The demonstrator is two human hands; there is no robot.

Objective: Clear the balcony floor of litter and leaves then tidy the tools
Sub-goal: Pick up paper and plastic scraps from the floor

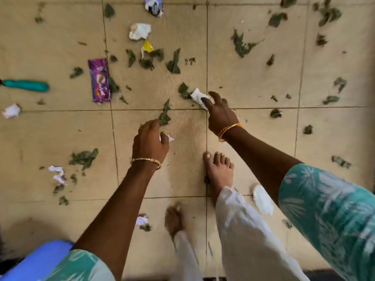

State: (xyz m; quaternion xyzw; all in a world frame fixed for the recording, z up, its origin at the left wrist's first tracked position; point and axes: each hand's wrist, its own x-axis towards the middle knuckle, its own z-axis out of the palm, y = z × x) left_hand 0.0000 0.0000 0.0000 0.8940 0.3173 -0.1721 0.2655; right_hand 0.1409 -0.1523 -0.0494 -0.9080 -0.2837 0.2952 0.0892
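Soft, even daylight, no hard glare on the tan floor tiles (253,67). Shadows faint and diffuse, just a slight darkening under the forearms. Corners and right edge fall off dark, esp. bottom left and bottom right. Wide-angle distortion: tile joints bow outward toward the edges. Overall pic a bit soft, compressed look, leaves (241,45) smeary w/o fine detail. Motion blur on the rear foot (173,219) and the white trouser leg near it. Blue object (38,260) at bottom left is out of focus.
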